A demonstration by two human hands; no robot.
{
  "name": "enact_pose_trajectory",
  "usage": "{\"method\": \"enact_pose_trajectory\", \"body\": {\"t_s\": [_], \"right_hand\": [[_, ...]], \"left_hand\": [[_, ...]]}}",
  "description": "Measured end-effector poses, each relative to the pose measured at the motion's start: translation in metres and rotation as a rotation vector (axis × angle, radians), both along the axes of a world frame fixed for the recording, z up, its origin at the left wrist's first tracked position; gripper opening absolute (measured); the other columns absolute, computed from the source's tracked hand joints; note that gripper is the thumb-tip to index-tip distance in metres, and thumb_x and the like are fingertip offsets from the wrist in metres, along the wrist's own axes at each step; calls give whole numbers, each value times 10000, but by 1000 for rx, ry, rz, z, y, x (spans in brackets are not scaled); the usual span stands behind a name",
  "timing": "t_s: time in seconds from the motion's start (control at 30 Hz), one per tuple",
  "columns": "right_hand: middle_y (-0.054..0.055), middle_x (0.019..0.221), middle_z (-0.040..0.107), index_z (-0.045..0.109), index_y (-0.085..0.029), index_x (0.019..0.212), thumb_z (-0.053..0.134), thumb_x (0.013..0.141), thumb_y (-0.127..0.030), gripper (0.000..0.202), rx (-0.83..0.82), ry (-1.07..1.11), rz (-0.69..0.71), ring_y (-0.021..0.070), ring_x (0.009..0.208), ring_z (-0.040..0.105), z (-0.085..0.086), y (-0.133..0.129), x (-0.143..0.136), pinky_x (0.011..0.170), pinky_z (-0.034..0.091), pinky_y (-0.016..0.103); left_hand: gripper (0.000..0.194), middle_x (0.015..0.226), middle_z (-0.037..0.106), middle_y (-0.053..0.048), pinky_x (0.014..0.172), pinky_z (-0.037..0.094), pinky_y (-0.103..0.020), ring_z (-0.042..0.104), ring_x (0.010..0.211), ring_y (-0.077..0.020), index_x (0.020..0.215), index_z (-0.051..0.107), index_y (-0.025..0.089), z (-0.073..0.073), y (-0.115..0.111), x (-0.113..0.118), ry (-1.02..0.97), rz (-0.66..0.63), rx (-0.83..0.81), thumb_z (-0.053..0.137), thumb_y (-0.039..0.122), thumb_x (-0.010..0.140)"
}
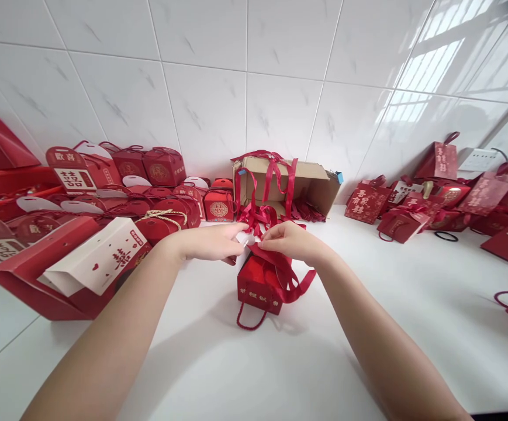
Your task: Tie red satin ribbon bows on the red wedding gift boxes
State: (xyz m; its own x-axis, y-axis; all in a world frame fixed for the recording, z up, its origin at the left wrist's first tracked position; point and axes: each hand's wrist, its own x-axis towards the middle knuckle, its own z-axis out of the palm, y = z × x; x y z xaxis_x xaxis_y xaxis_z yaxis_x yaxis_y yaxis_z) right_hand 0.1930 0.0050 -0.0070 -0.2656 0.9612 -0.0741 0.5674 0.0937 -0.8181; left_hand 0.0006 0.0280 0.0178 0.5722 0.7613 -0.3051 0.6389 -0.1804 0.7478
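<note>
Centrally, one small red gift box (pixel 258 286) stands on the white worktop (pixel 367 327), red ribbon (pixel 289 278) trailing down its side. Left hand (pixel 212 242) and right hand (pixel 291 241) meet just above it, fingertips pinched on the ribbon at the top. Behind: open cardboard box (pixel 310 184) of ribbons. Left: red bag with white insert (pixel 73 266). Right: further red bags (pixel 405 219).

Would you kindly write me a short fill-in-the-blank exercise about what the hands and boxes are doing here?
1. Both hands, left hand and right hand, meet over a small ____ gift box.
2. The ribbon on that box is ____ in colour.
3. Behind it lies an open ____ box with ribbons hanging out.
4. The wall is covered in white ____.

Missing words: red; red; cardboard; tiles
</note>
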Motion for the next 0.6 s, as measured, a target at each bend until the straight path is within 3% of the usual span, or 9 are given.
{"method": "enact_pose_trajectory", "body": {"t_s": [0.37,0.6], "right_hand": [[-41,565,432,524,-179,550,581,710,-389,269,44,-35,-3,90,526,387,1,2,7,487,294,241],[-37,582,433,504,-179,559,591,716,-458,331,44,23,7,88,534,362,-3,1,-2,491,276,237]], "left_hand": [[711,909,662,-25,763,495,-285,651,817,-182,1362,363,238,-6,6,-6,0,19,-17,535,332,678],[723,903,683,-34,771,504,-294,663,820,-197,1361,368,217,1,-2,1,5,72,-53,575,315,675]]}}
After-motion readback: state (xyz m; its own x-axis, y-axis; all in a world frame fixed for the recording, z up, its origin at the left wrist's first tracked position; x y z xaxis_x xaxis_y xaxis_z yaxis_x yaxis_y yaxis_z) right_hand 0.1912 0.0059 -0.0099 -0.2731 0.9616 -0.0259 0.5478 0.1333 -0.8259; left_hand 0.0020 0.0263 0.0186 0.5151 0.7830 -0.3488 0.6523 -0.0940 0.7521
